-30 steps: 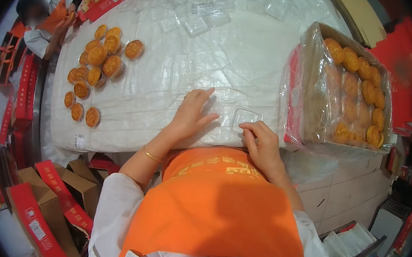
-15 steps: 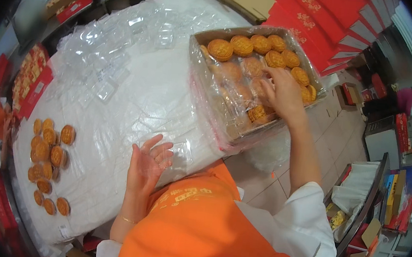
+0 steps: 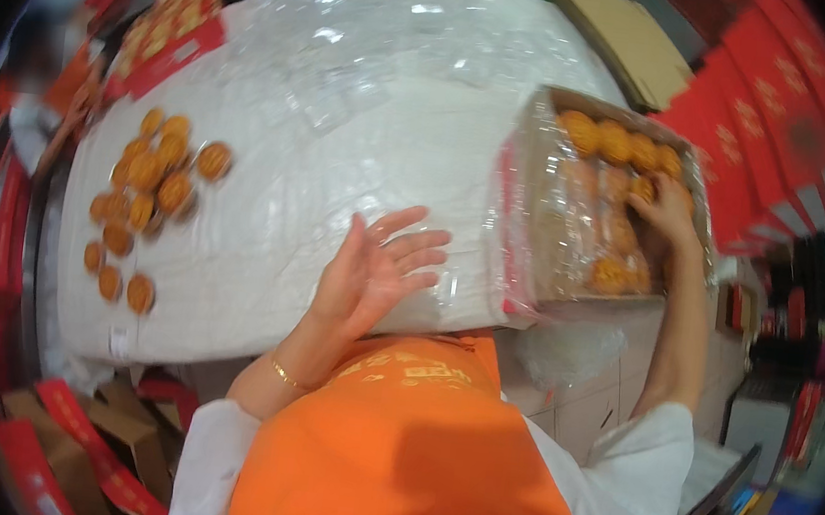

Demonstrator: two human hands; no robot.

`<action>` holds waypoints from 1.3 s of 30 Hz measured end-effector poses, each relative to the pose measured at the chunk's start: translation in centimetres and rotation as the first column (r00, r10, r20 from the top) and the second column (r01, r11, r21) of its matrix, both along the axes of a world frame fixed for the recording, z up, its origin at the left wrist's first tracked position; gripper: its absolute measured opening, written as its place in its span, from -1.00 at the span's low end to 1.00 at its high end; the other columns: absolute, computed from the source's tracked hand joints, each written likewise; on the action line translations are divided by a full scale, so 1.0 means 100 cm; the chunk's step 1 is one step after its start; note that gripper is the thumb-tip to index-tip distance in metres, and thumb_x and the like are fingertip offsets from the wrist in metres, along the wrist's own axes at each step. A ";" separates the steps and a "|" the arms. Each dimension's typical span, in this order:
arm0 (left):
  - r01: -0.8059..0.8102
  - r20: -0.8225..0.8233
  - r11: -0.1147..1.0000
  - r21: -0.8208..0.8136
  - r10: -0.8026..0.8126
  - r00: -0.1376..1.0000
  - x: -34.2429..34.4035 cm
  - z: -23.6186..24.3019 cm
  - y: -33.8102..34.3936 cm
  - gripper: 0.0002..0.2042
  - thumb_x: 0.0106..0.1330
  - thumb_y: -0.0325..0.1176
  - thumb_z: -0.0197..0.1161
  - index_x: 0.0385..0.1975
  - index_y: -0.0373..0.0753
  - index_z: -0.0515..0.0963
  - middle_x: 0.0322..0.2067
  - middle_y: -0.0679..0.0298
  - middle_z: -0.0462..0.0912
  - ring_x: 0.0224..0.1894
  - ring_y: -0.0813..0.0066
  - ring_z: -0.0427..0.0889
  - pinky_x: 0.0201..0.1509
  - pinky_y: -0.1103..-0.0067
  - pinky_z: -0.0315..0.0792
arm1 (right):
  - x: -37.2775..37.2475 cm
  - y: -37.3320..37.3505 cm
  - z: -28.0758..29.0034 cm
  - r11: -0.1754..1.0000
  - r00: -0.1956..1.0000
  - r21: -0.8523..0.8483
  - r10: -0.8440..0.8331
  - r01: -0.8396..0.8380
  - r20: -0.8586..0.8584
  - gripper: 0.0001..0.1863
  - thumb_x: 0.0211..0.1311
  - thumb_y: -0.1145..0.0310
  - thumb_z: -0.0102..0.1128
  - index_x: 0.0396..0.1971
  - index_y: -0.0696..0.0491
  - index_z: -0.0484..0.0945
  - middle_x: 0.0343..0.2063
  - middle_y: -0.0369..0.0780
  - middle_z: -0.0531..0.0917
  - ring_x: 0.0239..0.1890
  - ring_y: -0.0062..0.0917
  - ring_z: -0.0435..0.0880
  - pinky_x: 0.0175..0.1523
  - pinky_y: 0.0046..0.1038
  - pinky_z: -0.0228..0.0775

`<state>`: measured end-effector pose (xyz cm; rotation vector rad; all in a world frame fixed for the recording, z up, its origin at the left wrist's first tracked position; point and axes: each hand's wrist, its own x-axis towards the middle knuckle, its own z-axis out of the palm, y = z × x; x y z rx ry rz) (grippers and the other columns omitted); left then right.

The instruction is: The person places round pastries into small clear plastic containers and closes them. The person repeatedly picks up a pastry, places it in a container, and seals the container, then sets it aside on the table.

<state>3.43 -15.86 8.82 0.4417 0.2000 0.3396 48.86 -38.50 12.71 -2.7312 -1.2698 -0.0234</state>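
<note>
My right hand (image 3: 670, 216) reaches into a cardboard box (image 3: 532, 195) lined with clear plastic, at the right end of the table. Its thumb and fingers close round a golden-brown mooncake (image 3: 644, 188). Rows of mooncakes (image 3: 614, 141) fill the far side of the box, and clear film covers others in the middle. Over the near edge of the table, my left hand (image 3: 370, 278) is open, palm up and fingers spread. A faint clear glint lies by its fingertips; I cannot tell what it is. A loose group of mooncakes (image 3: 145, 171) sits on the left part of the table.
Clear plastic trays (image 3: 340, 89) spread along the far side of the white-covered table (image 3: 264, 232). Stacked red boxes (image 3: 768, 124) and flat cardboard (image 3: 607, 37) stand beyond the mooncake box. Another person (image 3: 35, 117) is at the left, near a red patterned box (image 3: 169, 36).
My view has turned right, so the table and box sit differently in it. My right hand has moved from the film-covered middle to a mooncake nearer the box's right side. My left hand stays open.
</note>
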 end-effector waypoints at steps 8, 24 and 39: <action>-0.026 0.003 0.995 0.092 0.026 1.000 -0.002 -0.009 -0.008 -0.30 0.54 0.21 -0.28 0.38 -0.29 0.21 0.24 -0.12 0.41 0.20 0.16 0.50 0.21 0.26 0.46 | -0.239 0.068 0.029 0.502 0.824 0.779 0.566 -0.376 0.033 -0.33 -0.01 0.31 0.49 0.15 0.03 0.44 0.04 -0.10 0.53 -0.03 -0.32 0.56 0.07 -0.34 0.44; -0.180 -0.049 0.984 -0.007 0.179 0.983 -0.028 -0.010 -0.006 -0.47 0.63 -0.05 -0.32 0.41 -0.27 0.18 0.33 0.17 0.31 0.39 0.34 0.30 0.46 0.38 0.24 | -0.359 0.137 -0.053 0.597 0.758 0.532 0.637 -0.601 0.141 -0.42 0.43 -0.15 -0.07 0.25 -0.13 0.51 0.36 -0.15 0.34 0.38 -0.15 0.20 0.40 -0.09 -0.06; -0.316 -0.040 0.949 0.012 0.316 0.948 -0.072 -0.054 0.011 -0.45 0.36 -0.44 0.23 0.33 -0.33 0.24 0.08 0.23 0.45 0.13 0.47 0.48 0.24 0.55 0.39 | -0.395 0.172 -0.059 0.590 0.647 0.421 0.762 -0.689 -0.008 -0.44 0.32 0.03 0.14 0.29 -0.13 0.49 0.46 0.02 0.11 0.48 0.01 0.00 0.46 0.10 -0.25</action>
